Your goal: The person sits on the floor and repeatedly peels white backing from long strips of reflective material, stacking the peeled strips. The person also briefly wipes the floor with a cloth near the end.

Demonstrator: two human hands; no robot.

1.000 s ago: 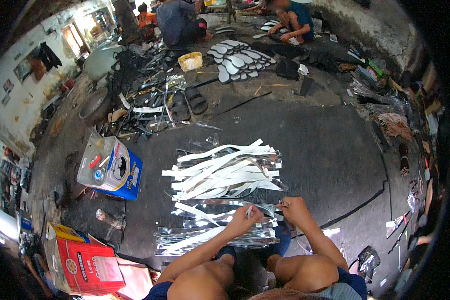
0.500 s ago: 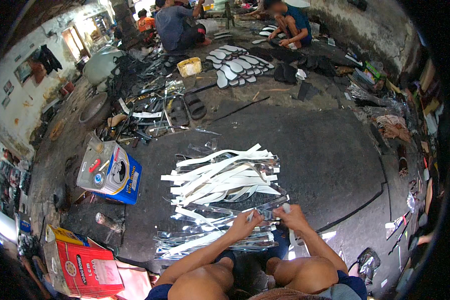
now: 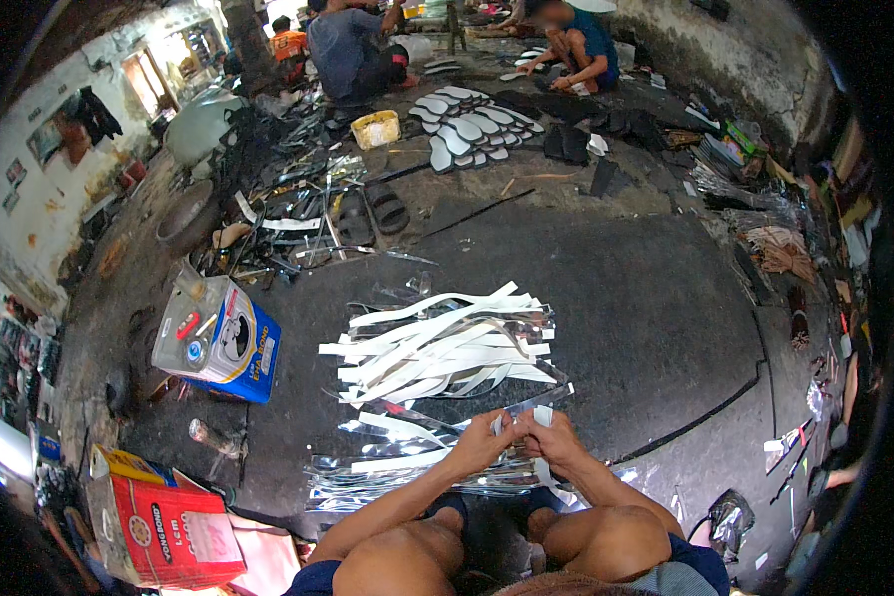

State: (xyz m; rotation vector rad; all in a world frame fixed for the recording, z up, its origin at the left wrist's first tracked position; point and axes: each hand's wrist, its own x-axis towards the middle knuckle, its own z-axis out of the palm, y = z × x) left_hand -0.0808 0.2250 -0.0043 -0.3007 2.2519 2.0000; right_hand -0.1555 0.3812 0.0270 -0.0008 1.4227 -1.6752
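My left hand (image 3: 485,444) and my right hand (image 3: 558,442) meet in front of my knees, fingers pinched and almost touching. A white strip (image 3: 543,416) pokes out of my right hand, and part of it hangs below that hand. A small pale strip end shows at my left fingertips. Just beyond my hands, a loose pile of white strips (image 3: 417,348) lies across some clear, shiny ones. Nearer to me, glossy strips (image 3: 368,487) lie in a layered bundle, partly under my left forearm.
At left stand a blue-and-white tin (image 3: 258,348), a small jar (image 3: 214,437) and a red tin (image 3: 169,536). Farther off are scattered scraps, a yellow tub (image 3: 375,130) and a heap of pale insoles (image 3: 467,129). Two people (image 3: 353,50) (image 3: 576,55) sit at the back.
My right hand has moved left to meet my left hand, which has stayed nearly in place. The person at the back right has reached an arm out toward the insoles.
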